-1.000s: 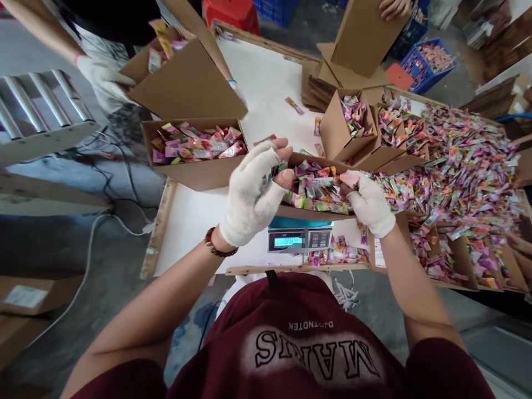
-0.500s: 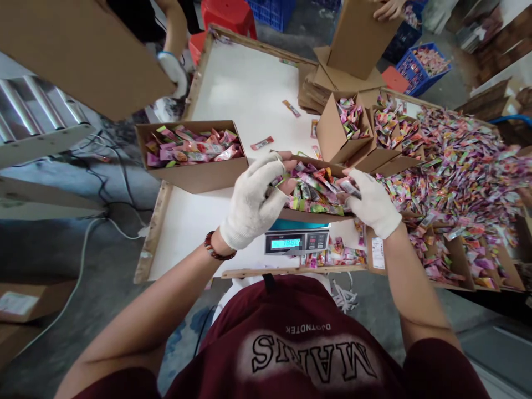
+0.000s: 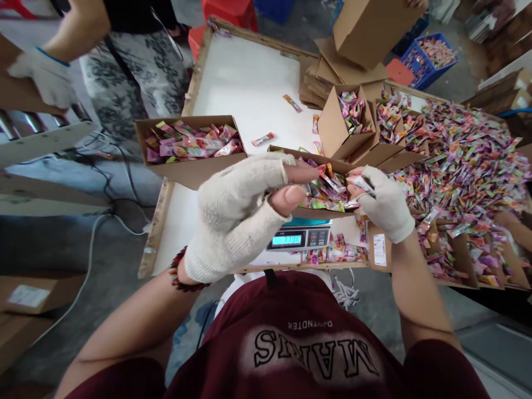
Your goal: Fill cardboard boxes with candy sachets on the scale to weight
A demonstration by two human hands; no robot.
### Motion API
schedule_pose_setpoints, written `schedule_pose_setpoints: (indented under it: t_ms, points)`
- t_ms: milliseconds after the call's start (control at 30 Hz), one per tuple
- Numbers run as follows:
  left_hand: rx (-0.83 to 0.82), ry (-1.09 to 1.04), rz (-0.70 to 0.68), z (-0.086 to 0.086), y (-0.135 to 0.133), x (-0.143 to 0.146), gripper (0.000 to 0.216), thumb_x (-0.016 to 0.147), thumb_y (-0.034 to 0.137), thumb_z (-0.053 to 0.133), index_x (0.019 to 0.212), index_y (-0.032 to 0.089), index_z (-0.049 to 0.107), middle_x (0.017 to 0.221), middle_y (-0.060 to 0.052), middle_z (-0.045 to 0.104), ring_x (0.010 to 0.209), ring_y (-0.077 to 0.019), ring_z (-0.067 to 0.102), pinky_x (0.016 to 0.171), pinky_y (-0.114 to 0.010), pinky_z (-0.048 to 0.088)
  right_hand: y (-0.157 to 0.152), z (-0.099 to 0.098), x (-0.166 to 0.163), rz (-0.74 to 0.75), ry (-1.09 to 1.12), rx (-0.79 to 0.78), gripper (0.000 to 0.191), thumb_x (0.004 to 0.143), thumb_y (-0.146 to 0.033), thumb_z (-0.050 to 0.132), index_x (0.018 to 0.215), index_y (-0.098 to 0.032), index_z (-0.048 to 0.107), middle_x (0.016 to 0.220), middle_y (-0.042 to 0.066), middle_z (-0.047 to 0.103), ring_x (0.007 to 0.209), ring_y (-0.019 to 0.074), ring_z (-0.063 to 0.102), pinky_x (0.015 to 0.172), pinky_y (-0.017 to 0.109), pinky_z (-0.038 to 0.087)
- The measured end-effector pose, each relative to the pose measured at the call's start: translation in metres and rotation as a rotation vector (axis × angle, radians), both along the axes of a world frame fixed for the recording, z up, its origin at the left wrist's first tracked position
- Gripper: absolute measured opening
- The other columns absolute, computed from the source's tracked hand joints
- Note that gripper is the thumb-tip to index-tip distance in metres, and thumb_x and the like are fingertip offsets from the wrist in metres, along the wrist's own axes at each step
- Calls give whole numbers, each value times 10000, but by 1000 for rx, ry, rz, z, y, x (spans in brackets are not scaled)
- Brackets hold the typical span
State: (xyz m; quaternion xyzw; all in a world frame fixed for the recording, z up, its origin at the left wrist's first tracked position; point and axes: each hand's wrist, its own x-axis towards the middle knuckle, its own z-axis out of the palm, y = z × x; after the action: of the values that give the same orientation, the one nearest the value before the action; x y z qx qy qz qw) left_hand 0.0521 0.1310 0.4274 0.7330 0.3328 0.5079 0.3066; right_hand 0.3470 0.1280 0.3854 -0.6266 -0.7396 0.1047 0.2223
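Note:
A cardboard box (image 3: 316, 212) full of small candy packets (image 3: 328, 185) sits on a digital scale (image 3: 298, 238) with a lit display. My left hand (image 3: 241, 210), in a white fingerless glove, is raised in front of the box's left part and hides it. Its thumb and fingers are apart, with nothing between them. At the box's right end, my gloved right hand (image 3: 384, 202) pinches a candy packet (image 3: 361, 184) between thumb and fingers. Some loose packets (image 3: 338, 248) lie on the table beside the scale.
Another filled box (image 3: 195, 169) stands at left. More filled boxes (image 3: 347, 119) and a large candy heap (image 3: 469, 160) take up the right side. Flattened cardboard (image 3: 318, 83) lies at the table's back. A co-worker's gloved hand (image 3: 47, 77) touches cardboard above a roller conveyor (image 3: 33, 122).
My left hand has come up off the box, nearer the camera. My right hand has shifted slightly right with a packet. The scale's reading differs. The co-worker's cardboard at left has moved away leftward.

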Motion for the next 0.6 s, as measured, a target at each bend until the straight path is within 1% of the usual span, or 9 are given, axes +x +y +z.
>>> schedule_pose_setpoints:
  t_ms: [100, 167, 267, 333, 400, 467, 533, 600]
  points:
    - [-10, -7, -23, -6, 5, -1, 197, 1034, 314, 596, 1149, 276, 750, 1125, -13, 773, 1026, -188, 730, 894, -355, 616, 0, -1, 0, 15, -8, 6, 271, 974, -363, 591, 1182, -210, 675, 1172, 96, 762, 1056, 258, 725, 953, 393, 569]
    - [-53, 49, -32, -13, 11, 3, 219, 1041, 338, 581, 1153, 252, 748, 1069, -29, 769, 977, -186, 729, 854, -349, 614, -2, 0, 1, 27, -7, 11, 278, 981, -370, 586, 1191, -210, 673, 1188, 100, 757, 1062, 260, 724, 946, 395, 568]
    - [-90, 248, -71, -35, 23, 18, 300, 1063, 389, 519, 1157, 209, 739, 1027, -63, 746, 929, -194, 715, 828, -357, 612, -6, -1, 12, 22, -16, 0, 300, 984, -380, 584, 1224, -223, 670, 1208, 93, 753, 1046, 264, 726, 920, 401, 573]
    - [-89, 362, -123, -57, 29, 34, 314, 1054, 416, 533, 1159, 191, 725, 1077, -87, 730, 983, -212, 704, 881, -386, 610, -9, -5, 30, -22, -65, -9, 301, 978, -381, 584, 1225, -236, 678, 1201, 88, 753, 1021, 272, 725, 911, 417, 574]
    - [-92, 428, -161, -79, 29, 47, 317, 1027, 428, 595, 1201, 183, 695, 1182, -106, 700, 1055, -223, 683, 936, -416, 600, -11, -14, 56, -87, -156, -26, 325, 965, -398, 589, 1224, -228, 687, 1199, 109, 746, 1026, 298, 716, 927, 456, 571]
    - [-97, 468, -180, -97, 25, 55, 348, 1008, 419, 636, 1265, 185, 658, 1282, -120, 659, 1108, -231, 661, 963, -441, 593, -11, -28, 86, -132, -248, -49, 410, 941, -444, 608, 1261, -198, 681, 1233, 154, 724, 1103, 340, 688, 978, 518, 555]
    - [-94, 507, -190, -110, 20, 56, 331, 1007, 395, 644, 1286, 217, 647, 1342, -123, 632, 1156, -241, 642, 980, -447, 586, -4, -44, 109, -139, -283, -65, 484, 917, -484, 627, 1290, -178, 672, 1269, 179, 706, 1190, 364, 653, 1041, 568, 523]
    - [-84, 544, -192, -117, 17, 49, 291, 1006, 384, 648, 1268, 257, 659, 1364, -117, 628, 1200, -248, 625, 997, -443, 576, 14, -61, 119, -135, -218, -82, 477, 919, -487, 625, 1279, -178, 675, 1262, 170, 713, 1173, 336, 667, 1049, 547, 529]
